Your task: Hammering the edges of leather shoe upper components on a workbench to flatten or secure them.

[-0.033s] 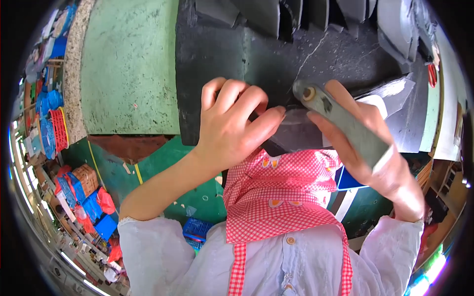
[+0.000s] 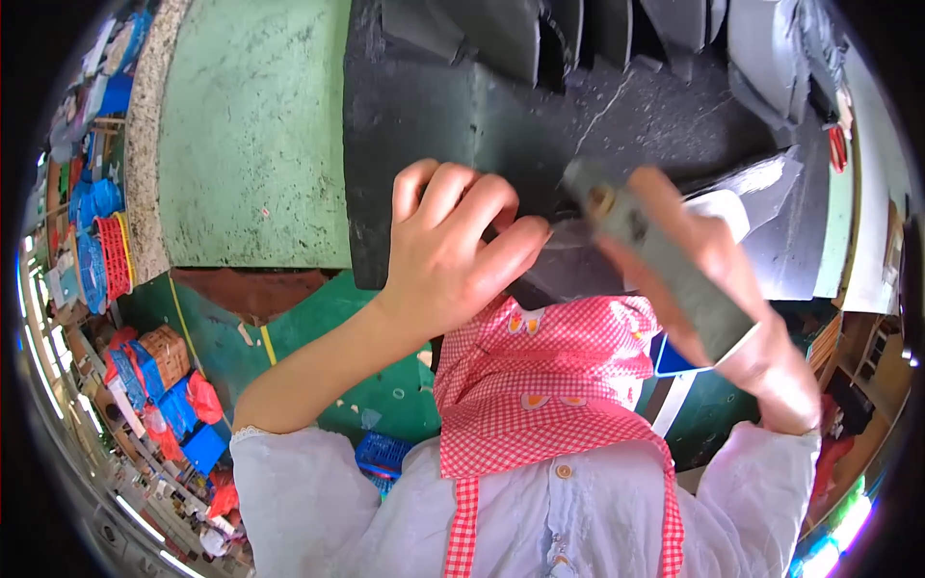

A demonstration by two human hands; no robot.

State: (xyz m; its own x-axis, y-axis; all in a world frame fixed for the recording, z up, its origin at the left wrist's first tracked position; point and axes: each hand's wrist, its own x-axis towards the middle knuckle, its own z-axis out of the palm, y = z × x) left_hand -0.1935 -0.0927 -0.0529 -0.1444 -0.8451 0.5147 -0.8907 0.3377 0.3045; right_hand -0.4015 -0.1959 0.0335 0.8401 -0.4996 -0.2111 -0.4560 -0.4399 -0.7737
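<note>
My left hand [image 2: 453,241] is closed over a dark grey sheet piece [image 2: 568,275] at the near edge of the black work surface [image 2: 405,116]. Its fingers are curled and the thumb presses the piece's far edge. In my right hand [image 2: 708,260] is a long grey bar-shaped tool [image 2: 674,260], rounded at its far end, with a tan ring near that end. The tool and fingers are smeared by motion. Its rounded end hangs just right of my left thumb. A small white rounded thing [image 2: 723,210] shows beside my right hand, partly hidden by it.
Several dark grey cut pieces [image 2: 674,34] stand in a row along the far edge, with more stacked at the far right [image 2: 771,58]. Another grey piece [image 2: 771,193] lies right of my hand. A pale green board [image 2: 251,135] adjoins on the left. A blue basket [image 2: 381,453] sits below.
My right hand and the tool have shifted slightly left and nearer to me. My left hand keeps its grip in nearly the same place.
</note>
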